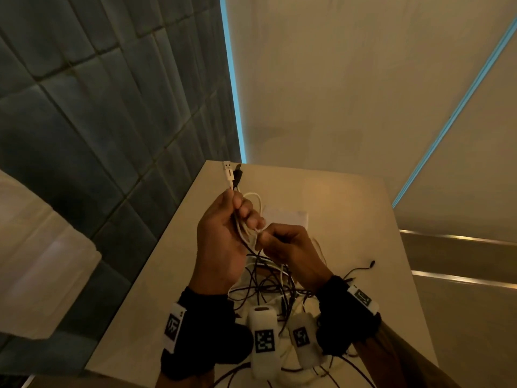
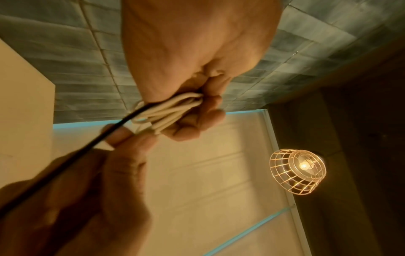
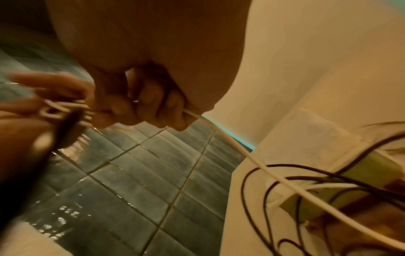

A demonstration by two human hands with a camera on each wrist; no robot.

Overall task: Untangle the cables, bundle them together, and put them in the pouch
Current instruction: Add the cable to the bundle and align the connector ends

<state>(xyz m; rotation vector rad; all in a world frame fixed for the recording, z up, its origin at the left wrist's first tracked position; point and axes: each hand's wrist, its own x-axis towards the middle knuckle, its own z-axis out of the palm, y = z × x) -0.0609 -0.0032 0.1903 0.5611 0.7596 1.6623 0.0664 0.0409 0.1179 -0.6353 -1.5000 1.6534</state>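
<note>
The table (image 1: pixel 349 219) is carrying the loose tangle of black and white cables (image 1: pixel 268 284), lying slack beneath the raised hands, apparently so strands can be drawn up freely. The left hand (image 1: pixel 223 236) is gripping several gathered loops of white cable (image 2: pixel 168 110), plugs (image 1: pixel 232 175) standing up above the fist, evidently to keep the coil from springing apart. The right hand (image 1: pixel 288 245) is pinching the white strand just beside those loops, probably feeding the next turn. A pale flat item (image 1: pixel 285 217), possibly the pouch, is lying beyond the hands.
</note>
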